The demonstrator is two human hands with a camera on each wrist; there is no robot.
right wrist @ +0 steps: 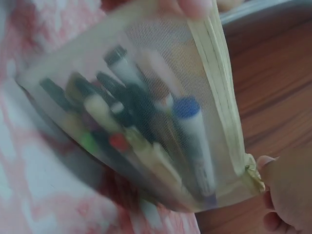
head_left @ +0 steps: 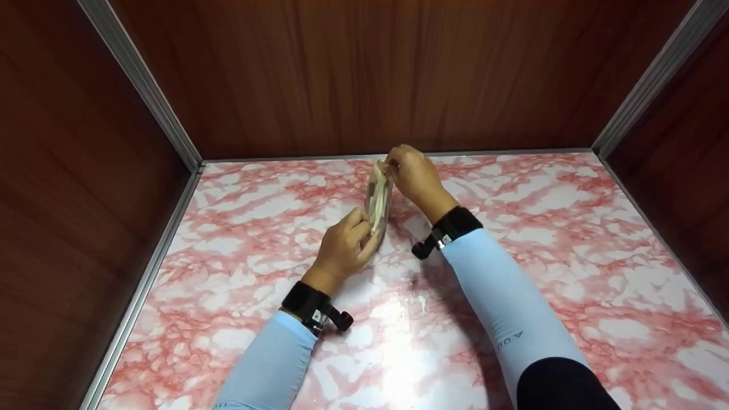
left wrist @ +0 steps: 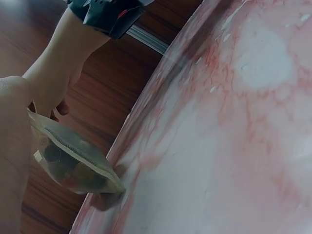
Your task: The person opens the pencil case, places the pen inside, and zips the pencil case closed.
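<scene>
A see-through mesh zip pouch (head_left: 380, 196) with cream edging hangs between both hands near the back of the table. My left hand (head_left: 345, 244) pinches its near end. At the far end, my right hand (head_left: 414, 175) grips the other corner beside the zip. Pens and markers fill the pouch, seen through the mesh in the right wrist view, among them a white marker with a blue cap (right wrist: 197, 139). Along its top edge the cream zip band (right wrist: 222, 87) is stretched straight. In the left wrist view the pouch's lower corner is close over the table.
The table (head_left: 239, 279) has a red-and-white marbled top. Dark wood panels stand around it at the back (head_left: 364, 74), left (head_left: 74, 188) and right, with grey metal strips (head_left: 145, 94) along their corners. The back panel is just beyond the right hand.
</scene>
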